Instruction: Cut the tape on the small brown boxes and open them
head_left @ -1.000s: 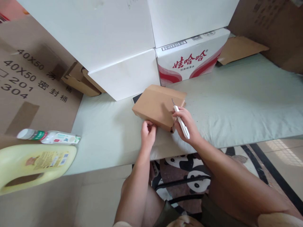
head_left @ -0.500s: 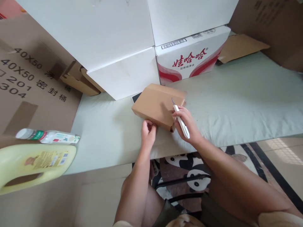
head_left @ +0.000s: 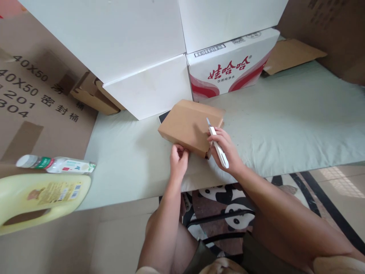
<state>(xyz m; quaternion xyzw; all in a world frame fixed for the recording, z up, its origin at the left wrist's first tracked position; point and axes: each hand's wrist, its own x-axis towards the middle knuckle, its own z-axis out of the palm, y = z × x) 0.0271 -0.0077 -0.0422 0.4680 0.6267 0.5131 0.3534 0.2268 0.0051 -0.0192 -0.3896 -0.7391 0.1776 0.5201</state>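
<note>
A closed brown cardboard box (head_left: 189, 125) lies on the pale green cloth in front of the white cartons. My left hand (head_left: 179, 159) is at its near edge, fingers curled in a pinch against the cardboard; whether they grip the edge is hard to tell. My right hand (head_left: 226, 148) is wrapped round a white utility knife (head_left: 219, 147) at the box's right corner, its blade pointing up and away over the lid. Behind the box's left corner, part of a dark flat object (head_left: 163, 116) shows; the rest is hidden.
White cartons (head_left: 151, 85) and a red-and-white carton (head_left: 228, 72) stand behind. A clear bottle (head_left: 58, 164) and a yellow jug (head_left: 61, 192) are at the left. Large brown cartons flank the cloth-covered surface (head_left: 288, 125). A panda-patterned cloth shows below.
The view has shifted very slightly. Both hands, the knife and the box hold nearly the same positions.
</note>
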